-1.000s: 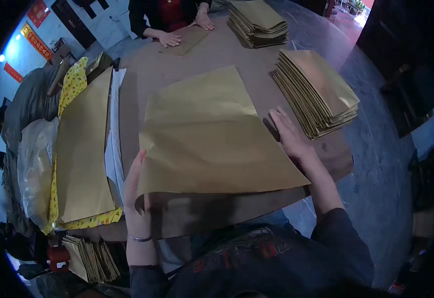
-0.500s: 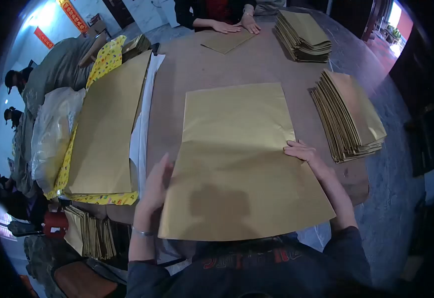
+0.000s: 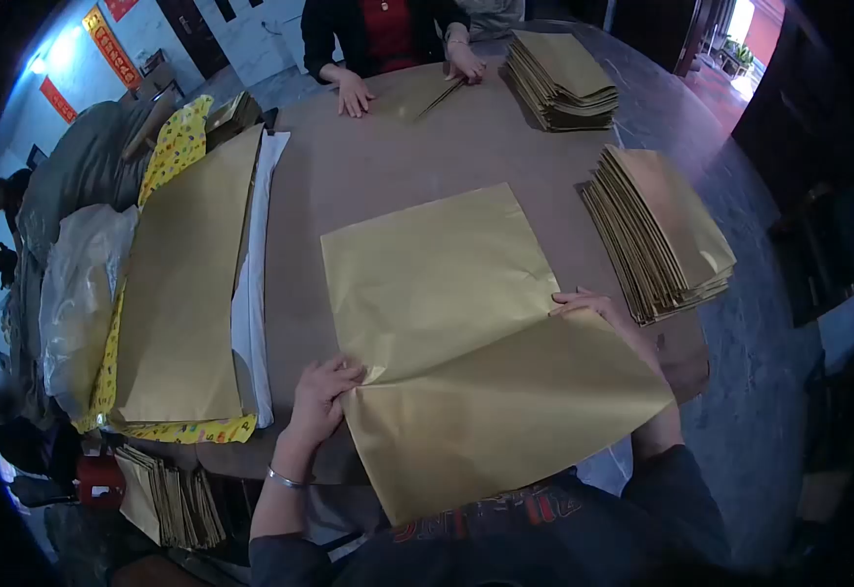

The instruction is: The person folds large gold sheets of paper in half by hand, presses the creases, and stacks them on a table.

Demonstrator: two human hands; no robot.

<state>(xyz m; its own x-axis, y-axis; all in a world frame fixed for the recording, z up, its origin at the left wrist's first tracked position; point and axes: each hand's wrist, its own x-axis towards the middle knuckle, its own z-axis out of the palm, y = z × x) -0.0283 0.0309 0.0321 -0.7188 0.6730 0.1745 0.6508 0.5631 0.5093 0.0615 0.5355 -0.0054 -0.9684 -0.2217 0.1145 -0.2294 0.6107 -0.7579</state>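
Note:
A large sheet of golden-brown paper [image 3: 437,284] lies in front of me, its near part bent up over the table edge toward my dark shirt. My left hand [image 3: 327,396] pinches the sheet's left edge near the crease. On the opposite edge, my right hand [image 3: 588,305] grips the paper, with its thumb hidden underneath. A shallow crease runs between the two hands.
Folded paper stacks stand at right [image 3: 657,230] and far right [image 3: 562,78]. Large sheets [image 3: 187,284] lie at left on yellow patterned wrapping [image 3: 178,147]. Across the brown table [image 3: 349,161], a person [image 3: 388,39] handles a folded paper. More folded paper [image 3: 173,499] sits below left.
My left hand has closed on the left edge, and the sheet has turned and creased between my hands. The person opposite has spread their hands apart and raised the paper's edge.

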